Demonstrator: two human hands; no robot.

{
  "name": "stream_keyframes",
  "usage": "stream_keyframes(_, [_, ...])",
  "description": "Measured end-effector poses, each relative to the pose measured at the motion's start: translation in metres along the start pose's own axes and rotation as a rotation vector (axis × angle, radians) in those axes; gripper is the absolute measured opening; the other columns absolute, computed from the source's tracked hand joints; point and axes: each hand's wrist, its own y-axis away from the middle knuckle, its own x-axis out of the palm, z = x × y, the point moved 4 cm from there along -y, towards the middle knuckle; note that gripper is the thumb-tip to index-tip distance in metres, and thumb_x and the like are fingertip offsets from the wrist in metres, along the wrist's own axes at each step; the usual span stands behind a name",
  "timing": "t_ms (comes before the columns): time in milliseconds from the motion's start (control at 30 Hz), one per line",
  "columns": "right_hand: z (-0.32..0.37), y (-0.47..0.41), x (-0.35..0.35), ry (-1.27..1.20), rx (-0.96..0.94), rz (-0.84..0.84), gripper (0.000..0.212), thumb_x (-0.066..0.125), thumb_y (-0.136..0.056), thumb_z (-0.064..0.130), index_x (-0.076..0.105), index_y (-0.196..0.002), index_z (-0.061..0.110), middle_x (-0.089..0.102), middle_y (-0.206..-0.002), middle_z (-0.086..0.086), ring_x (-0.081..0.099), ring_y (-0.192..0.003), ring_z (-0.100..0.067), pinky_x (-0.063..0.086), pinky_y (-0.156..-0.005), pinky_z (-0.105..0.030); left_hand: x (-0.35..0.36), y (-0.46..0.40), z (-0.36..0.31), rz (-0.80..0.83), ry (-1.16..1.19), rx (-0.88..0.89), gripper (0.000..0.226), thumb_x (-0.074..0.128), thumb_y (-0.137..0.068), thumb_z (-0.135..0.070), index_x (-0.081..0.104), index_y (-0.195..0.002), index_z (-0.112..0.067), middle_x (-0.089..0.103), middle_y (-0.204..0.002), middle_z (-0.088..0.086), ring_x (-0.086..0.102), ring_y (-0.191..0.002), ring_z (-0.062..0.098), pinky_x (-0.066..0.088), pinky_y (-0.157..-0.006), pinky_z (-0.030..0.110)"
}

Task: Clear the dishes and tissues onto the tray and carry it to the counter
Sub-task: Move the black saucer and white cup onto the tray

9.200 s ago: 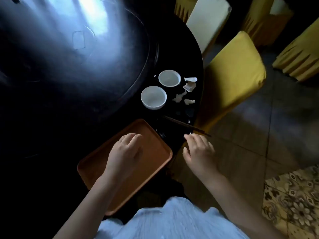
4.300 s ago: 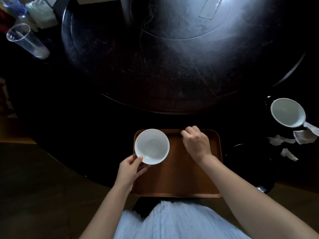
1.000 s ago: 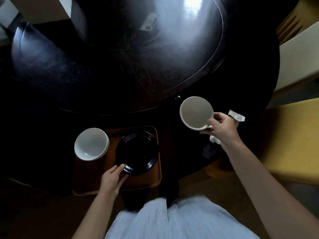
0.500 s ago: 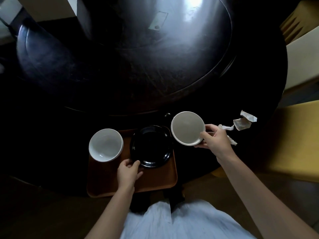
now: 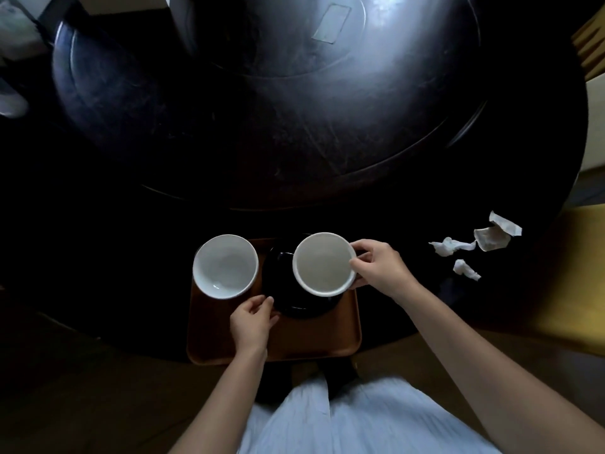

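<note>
A brown tray [image 5: 314, 342] lies at the near edge of the dark round table [image 5: 98, 263]. One white bowl [image 5: 225, 266] stands in its far left corner. A black plate [image 5: 304, 306] rests beside it on the tray. My right hand [image 5: 379, 267] grips the rim of a second white bowl [image 5: 324, 263] and holds it over the black plate. My left hand [image 5: 253, 317] pinches the plate's near left edge. Several crumpled white tissues [image 5: 481, 244] lie on the table to the right of the tray.
A raised dark turntable [image 5: 294, 109] fills the table's middle. A yellow chair [image 5: 576, 273] stands at the right, close to the tissues. Pale objects sit at the far left edge [image 5: 13, 60]. My light skirt [image 5: 360, 421] is below the tray.
My right hand has carried the second white bowl leftward from the table over the black plate on the tray. My left hand stays on the plate's edge.
</note>
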Motion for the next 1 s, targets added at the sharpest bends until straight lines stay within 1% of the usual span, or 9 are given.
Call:
stream_keyframes(133, [0.003,-0.006,0.021,0.044,0.023,0.066,0.028,0.055,-0.082,0.0,0.063,-0.107,0.007,0.07,-0.081,-0.013,0.072,-0.064,-0.025,0.062,-0.056,-0.034,0.0,0.002,0.001,0.03,0.048,-0.021,0.007,0.058,-0.085,-0.001,0.058,-0.092,-0.001,0.059,-0.073,0.009,0.059,-0.065,0.015,0.054,-0.048,0.015])
stream_keyframes(300, [0.005,-0.006,0.028,0.057,0.026,0.098,0.029,0.054,-0.083,0.002,0.065,-0.109,0.009,0.072,-0.082,-0.012,0.072,-0.069,-0.026,0.062,-0.058,-0.034,0.0,0.004,0.001,0.047,0.093,-0.039,0.009,0.057,-0.084,0.003,0.056,-0.09,-0.003,0.058,-0.076,0.009,0.058,-0.067,0.016,0.054,-0.05,0.015])
stream_keyframes(400, [0.004,-0.002,0.029,0.097,0.048,0.111,0.033,0.057,-0.087,0.011,0.058,-0.12,0.011,0.07,-0.094,-0.009,0.071,-0.078,-0.023,0.062,-0.064,-0.033,-0.001,0.005,0.0,0.056,0.1,-0.041,0.009,0.057,-0.084,0.004,0.056,-0.089,-0.004,0.059,-0.077,0.009,0.059,-0.069,0.016,0.055,-0.051,0.015])
stream_keyframes(500, [0.008,0.009,0.03,0.439,-0.106,-0.018,0.066,0.065,-0.083,0.034,0.036,-0.139,0.017,0.052,-0.133,-0.008,0.055,-0.114,-0.025,0.052,-0.091,-0.039,-0.001,0.007,-0.001,0.071,0.102,-0.046,0.011,0.056,-0.084,0.004,0.056,-0.084,-0.007,0.06,-0.077,0.009,0.06,-0.07,0.016,0.054,-0.05,0.015])
stream_keyframes(567, [0.016,0.024,0.039,0.618,-0.285,-0.06,0.091,0.071,-0.072,0.048,0.021,-0.144,0.026,0.03,-0.149,-0.006,0.033,-0.133,-0.025,0.042,-0.098,-0.042,-0.003,0.008,-0.002,0.087,0.086,-0.05,0.013,0.056,-0.085,0.003,0.056,-0.081,-0.009,0.061,-0.077,0.009,0.061,-0.069,0.016,0.054,-0.049,0.015])
stream_keyframes(633, [0.02,0.033,0.056,0.765,-0.371,-0.038,0.107,0.072,-0.063,0.056,0.009,-0.145,0.031,0.016,-0.155,-0.006,0.019,-0.138,-0.026,0.039,-0.101,-0.043,-0.003,0.009,-0.001,0.116,0.057,-0.067,0.013,0.057,-0.085,0.001,0.057,-0.079,-0.011,0.063,-0.076,0.01,0.064,-0.068,0.016,0.054,-0.049,0.016])
stream_keyframes(767, [0.023,0.031,0.079,0.927,-0.397,0.002,0.112,0.072,-0.068,0.05,0.0,-0.147,0.017,0.008,-0.156,-0.012,0.009,-0.141,-0.029,0.027,-0.111,-0.042,-0.002,0.01,0.0,0.149,0.016,-0.098,0.011,0.058,-0.085,-0.003,0.057,-0.079,-0.011,0.066,-0.072,0.01,0.067,-0.062,0.016,0.053,-0.049,0.018])
stream_keyframes(867, [0.026,0.029,0.081,0.939,-0.405,-0.007,0.108,0.073,-0.07,0.042,0.004,-0.146,0.007,0.013,-0.154,-0.013,0.013,-0.14,-0.028,0.027,-0.112,-0.039,-0.002,0.009,-0.001,0.143,0.03,-0.099,0.012,0.058,-0.085,0.0,0.057,-0.078,-0.01,0.065,-0.072,0.012,0.066,-0.057,0.015,0.052,-0.047,0.017])
stream_keyframes(1000, [0.028,0.031,0.079,0.958,-0.403,-0.02,0.108,0.072,-0.07,0.043,0.006,-0.146,0.005,0.016,-0.154,-0.011,0.015,-0.14,-0.027,0.03,-0.11,-0.038,-0.001,0.006,0.0,0.132,0.037,-0.097,0.014,0.058,-0.084,0.002,0.056,-0.076,-0.009,0.064,-0.07,0.012,0.066,-0.048,0.009,0.052,-0.045,0.015])
